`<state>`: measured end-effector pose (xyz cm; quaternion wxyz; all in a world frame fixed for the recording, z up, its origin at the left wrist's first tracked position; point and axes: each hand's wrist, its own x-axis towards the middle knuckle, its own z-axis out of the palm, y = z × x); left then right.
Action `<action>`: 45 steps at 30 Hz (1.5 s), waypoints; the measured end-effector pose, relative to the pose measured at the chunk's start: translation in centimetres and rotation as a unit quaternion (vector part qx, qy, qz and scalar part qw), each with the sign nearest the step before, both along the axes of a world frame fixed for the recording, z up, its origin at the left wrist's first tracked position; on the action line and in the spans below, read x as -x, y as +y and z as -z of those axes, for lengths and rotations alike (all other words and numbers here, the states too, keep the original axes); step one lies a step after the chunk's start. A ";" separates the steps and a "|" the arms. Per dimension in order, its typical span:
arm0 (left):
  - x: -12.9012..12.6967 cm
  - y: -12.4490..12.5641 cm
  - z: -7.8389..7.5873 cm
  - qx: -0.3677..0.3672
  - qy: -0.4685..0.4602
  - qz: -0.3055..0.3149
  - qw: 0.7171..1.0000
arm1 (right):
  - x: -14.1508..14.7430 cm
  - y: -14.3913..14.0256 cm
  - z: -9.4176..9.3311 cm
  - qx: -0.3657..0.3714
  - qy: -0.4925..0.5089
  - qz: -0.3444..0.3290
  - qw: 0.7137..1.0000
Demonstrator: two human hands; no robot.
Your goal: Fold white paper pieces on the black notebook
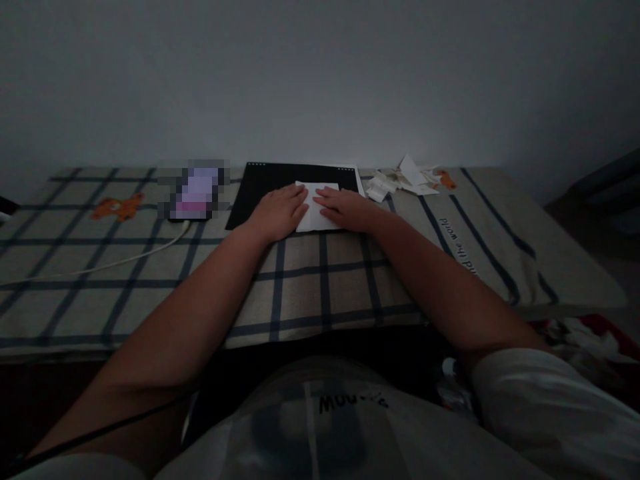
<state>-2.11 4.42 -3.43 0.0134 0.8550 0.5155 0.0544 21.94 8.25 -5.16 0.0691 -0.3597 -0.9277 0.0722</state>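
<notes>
At the far left of the frame a white cable point(100, 265) runs across the checked cloth point(320, 287) covering the desk, up to a blurred-out device point(196, 190). Right of it, at centre, lies a black sheet point(265, 187). The left hand point(278, 211) rests flat on the left edge of a white folded paper point(317, 212) lying on that sheet, fingers together. The right hand point(347, 208) presses the paper's right side, fingers extended and close. At upper right lie paper scraps point(403, 179).

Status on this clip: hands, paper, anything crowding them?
Left hand and right hand flat on white paper. Paper lies on black pad. Paper scraps apart, right.
</notes>
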 end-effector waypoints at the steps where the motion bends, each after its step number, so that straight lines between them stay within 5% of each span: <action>1: -0.1 -0.1 0.0 0.003 0.004 -0.003 1.000 | 0.0 0.1 0.1 -0.001 0.002 0.000 1.000; 45: -0.9 -1.1 -0.5 0.037 0.029 -0.034 0.998 | 0.0 -0.1 0.0 0.000 0.044 -0.010 0.999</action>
